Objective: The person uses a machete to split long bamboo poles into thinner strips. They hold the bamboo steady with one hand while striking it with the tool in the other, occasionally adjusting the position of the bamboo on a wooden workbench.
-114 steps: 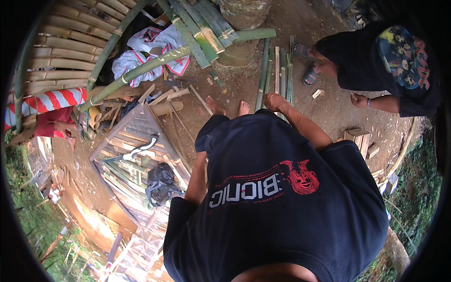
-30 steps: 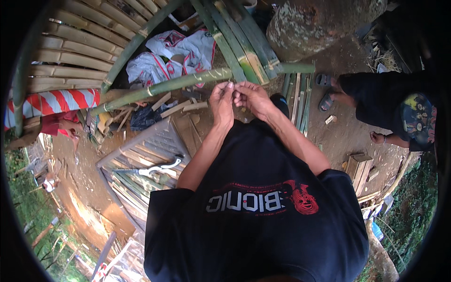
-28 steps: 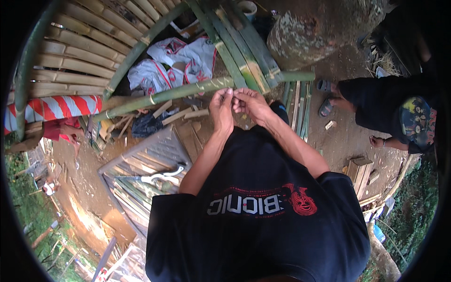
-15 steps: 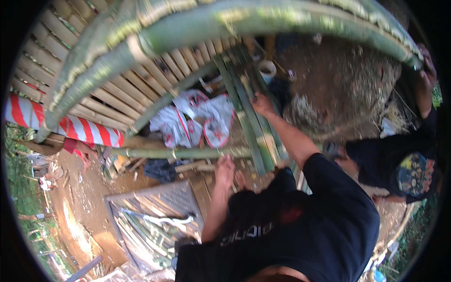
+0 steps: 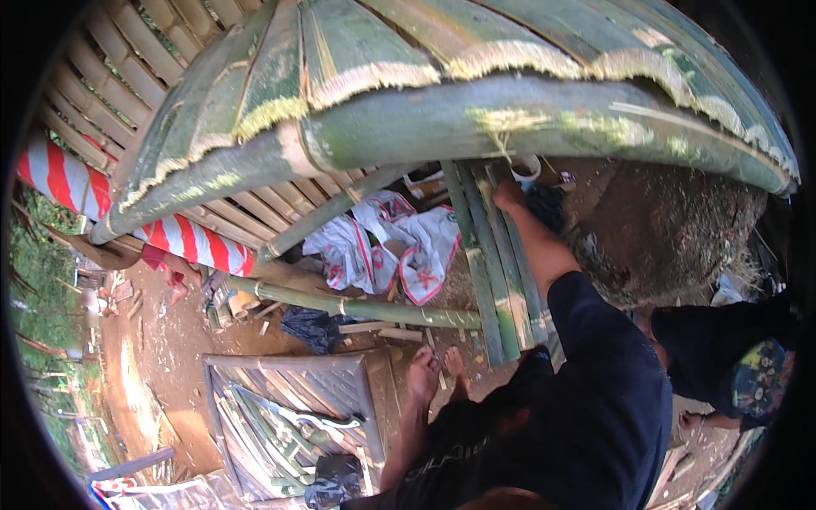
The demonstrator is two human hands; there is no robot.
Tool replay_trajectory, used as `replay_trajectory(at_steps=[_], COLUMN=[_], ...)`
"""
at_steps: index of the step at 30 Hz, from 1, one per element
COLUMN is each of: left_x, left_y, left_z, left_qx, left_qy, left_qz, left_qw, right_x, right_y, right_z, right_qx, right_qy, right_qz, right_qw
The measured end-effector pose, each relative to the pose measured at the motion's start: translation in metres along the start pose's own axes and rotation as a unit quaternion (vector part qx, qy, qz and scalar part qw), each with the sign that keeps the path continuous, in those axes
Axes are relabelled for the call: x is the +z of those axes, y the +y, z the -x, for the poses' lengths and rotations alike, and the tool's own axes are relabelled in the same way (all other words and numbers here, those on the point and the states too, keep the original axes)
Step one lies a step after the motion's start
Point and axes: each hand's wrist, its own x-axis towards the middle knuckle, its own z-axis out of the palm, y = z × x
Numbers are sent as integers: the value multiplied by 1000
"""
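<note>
My right hand (image 5: 511, 196) is closed at the far end of several green bamboo slats (image 5: 486, 255) that lie side by side; its fingertips are partly hidden. Overhead, a thick green bamboo pole (image 5: 408, 129) crosses the view, under the cut edges of a split-bamboo roof (image 5: 374, 51). My left hand (image 5: 423, 374) hangs with curled fingers, apart from a horizontal bamboo pole (image 5: 382, 310). Whether anything small is inside those fingers cannot be seen. A bare foot (image 5: 456, 362) shows beside it.
White sacks with red edging (image 5: 416, 255) lie behind the pole, a black plastic bag (image 5: 313, 327) below it. A handsaw (image 5: 297, 415) rests on a framed panel (image 5: 285, 360) with bamboo strips. Another person in a dark shirt (image 5: 714, 340) is at the right, near a large boulder (image 5: 680, 229).
My view has shifted, so the roof edge sits lower in the picture. My left hand has dropped away from the horizontal pole. The other person's raised hand has left the roof pole's right end.
</note>
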Motion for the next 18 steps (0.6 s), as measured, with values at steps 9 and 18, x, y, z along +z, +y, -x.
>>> replay_trajectory(at_steps=[9, 18], left_x=[71, 84], left_y=[10, -46], left_z=[-38, -107], left_qx=[32, 204], left_qy=[27, -146], left_qz=[-319, -579], left_qw=[947, 776], right_x=[-22, 16], right_y=[0, 38], right_z=[301, 486], right_qx=[43, 193], right_qy=[28, -13], right_qz=[-523, -464], right_qw=[851, 865])
